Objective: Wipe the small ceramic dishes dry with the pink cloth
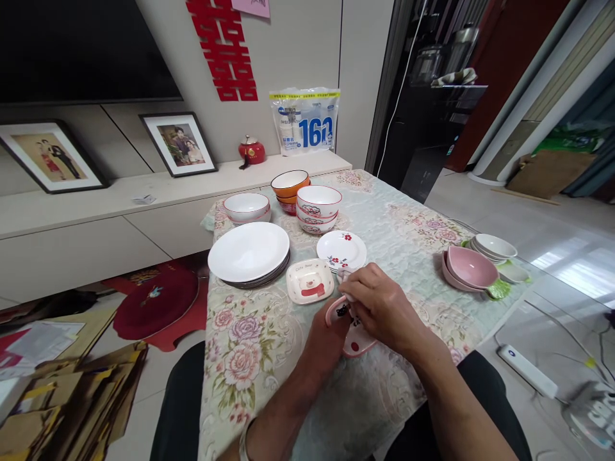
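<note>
My left hand (327,333) is closed on the side of a pink-rimmed dish (358,346) with black cat figures and a red dot. My right hand (379,304) pinches a pale cloth (346,276) against the dish's far edge; both hands hide much of the dish. Just beyond lies a square bear plate (310,282) with a red scarf design. Touching distance from the cloth is a stack of small flowered plates (339,245). Farther left, a large white plate (250,246) tops a stack of dark-edged ones.
Behind the plates stand red-rimmed white bowls (318,208), orange bowls (289,184) and more white bowls (246,206). Pink bowls (471,269) and small white bowls (492,246) sit near the table's right edge. A flowered cloth (245,358) covers the table. Flattened cardboard (91,403) lies on the floor left.
</note>
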Demonstrator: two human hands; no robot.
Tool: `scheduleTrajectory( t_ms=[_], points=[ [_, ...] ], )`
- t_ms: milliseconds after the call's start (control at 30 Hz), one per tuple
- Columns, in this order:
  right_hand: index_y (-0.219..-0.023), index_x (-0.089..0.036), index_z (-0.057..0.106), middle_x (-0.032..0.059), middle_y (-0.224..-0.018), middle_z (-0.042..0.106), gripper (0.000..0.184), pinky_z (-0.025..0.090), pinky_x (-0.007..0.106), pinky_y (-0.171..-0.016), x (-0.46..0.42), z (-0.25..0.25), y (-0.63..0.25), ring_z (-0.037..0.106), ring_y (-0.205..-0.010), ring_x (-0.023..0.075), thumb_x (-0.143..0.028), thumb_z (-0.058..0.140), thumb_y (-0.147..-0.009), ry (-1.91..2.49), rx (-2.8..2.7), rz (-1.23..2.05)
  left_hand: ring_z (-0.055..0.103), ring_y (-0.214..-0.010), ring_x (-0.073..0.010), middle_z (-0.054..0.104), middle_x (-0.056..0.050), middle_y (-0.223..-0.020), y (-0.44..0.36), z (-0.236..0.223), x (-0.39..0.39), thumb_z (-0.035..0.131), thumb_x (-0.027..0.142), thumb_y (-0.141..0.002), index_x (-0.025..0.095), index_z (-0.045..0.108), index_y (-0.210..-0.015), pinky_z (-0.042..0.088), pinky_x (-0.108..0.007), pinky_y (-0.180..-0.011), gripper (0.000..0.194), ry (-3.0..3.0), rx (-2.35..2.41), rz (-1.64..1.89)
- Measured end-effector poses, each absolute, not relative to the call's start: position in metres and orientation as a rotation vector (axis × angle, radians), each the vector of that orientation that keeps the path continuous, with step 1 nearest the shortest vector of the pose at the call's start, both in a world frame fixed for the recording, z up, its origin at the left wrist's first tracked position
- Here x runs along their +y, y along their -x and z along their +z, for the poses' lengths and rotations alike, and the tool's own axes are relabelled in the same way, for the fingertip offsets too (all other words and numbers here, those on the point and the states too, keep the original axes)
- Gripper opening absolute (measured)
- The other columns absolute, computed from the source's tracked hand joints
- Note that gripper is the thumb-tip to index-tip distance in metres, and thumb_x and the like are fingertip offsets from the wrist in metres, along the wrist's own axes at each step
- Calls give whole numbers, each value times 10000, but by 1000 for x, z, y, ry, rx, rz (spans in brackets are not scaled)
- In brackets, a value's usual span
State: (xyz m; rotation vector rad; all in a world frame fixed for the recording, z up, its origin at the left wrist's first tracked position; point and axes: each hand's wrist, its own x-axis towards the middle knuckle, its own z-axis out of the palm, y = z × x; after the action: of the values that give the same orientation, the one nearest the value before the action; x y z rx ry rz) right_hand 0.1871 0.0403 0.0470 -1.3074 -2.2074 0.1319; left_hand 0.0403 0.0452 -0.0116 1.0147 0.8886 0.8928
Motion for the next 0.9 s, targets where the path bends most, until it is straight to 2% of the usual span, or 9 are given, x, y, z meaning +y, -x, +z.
scheduleTrajectory(
  t_ms=[100,200,300,500,600,800,900],
  points=[
    [-940,-187,673,85,-951,631,255,433,341,-819,40,48,-185,513,-928,226,-26,490,-868,1303,-2237,159,590,-850,-221,704,-53,-915,-41,-13,45,663,313,-810,169,695,-941,468,-325,-765,197,-1068,919,923],
    [-951,-193,669,71,-946,638,225,428,318,-814,40,51,-189,535,-943,216,-67,491,-892,1404,-2171,245,609,-891,-245,720,-64,-951,-41,-12,43,658,333,-826,174,706,-1016,476,-345,-798,252,-1092,957,950],
    [-862,-196,654,41,-871,645,202,413,281,-755,40,56,-195,564,-847,184,-99,479,-893,1566,-2083,392,624,-935,-256,726,-64,-981,-42,-9,41,657,331,-830,184,711,-1046,477,-345,-832,267,-1099,1012,999],
    [-689,-193,565,-1,-709,633,169,351,249,-609,42,52,-203,544,-651,146,-163,501,-842,1759,-1930,660,635,-921,-241,726,-53,-950,-42,0,39,667,334,-827,191,705,-959,477,-327,-841,199,-1098,1086,1126],
    [-708,-190,578,0,-737,632,167,354,249,-624,43,51,-205,543,-672,143,-148,495,-846,1740,-1939,589,623,-889,-226,714,-47,-949,-41,4,40,665,282,-807,187,689,-986,478,-318,-810,204,-1102,1069,1094],
    [-877,-183,679,66,-890,628,197,407,293,-773,36,62,-195,552,-890,205,-104,499,-891,1664,-2155,258,571,-737,-182,670,-20,-819,-38,12,42,649,216,-744,169,671,-944,442,-275,-663,206,-1141,931,954],
    [-886,-180,692,87,-916,628,183,414,327,-809,34,64,-182,533,-917,227,-82,538,-880,1547,-2295,166,540,-709,-177,640,-11,-769,-39,10,43,616,215,-765,179,646,-835,420,-278,-642,84,-1181,979,956]
  ],
)
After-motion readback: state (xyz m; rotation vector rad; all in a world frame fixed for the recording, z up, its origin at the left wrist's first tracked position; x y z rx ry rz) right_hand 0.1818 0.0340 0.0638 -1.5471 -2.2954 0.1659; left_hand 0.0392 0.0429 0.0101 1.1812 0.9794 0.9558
